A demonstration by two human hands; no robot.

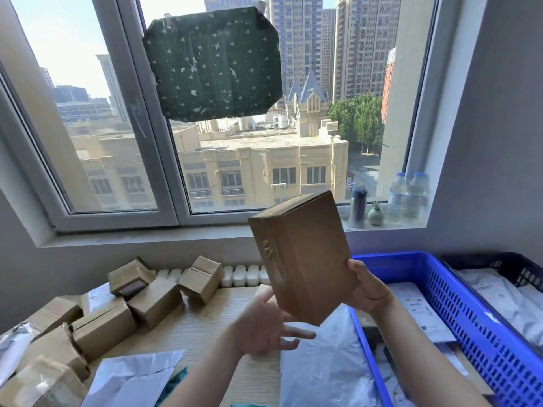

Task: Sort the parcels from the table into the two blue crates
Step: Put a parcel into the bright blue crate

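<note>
We hold a brown cardboard box [302, 259] tilted in the air just left of the blue crate [458, 304], our right hand [367, 289] curled round its lower right edge. Our left hand [264, 324] lies spread and slack under the box, gripping nothing. More boxes [152, 301] sit on the table [205, 327], well left of the crate, and white mailers [417, 306] lie inside it.

The cardboard box [305, 259] hides the right hand's [367, 289] fingers.

Your pale wooden surface [205, 324] carries a cluster of brown cardboard boxes [155, 301] at its left, a white mailer [135, 377] nearest you, and a grey plastic bag [320, 362] toward its right.
</note>
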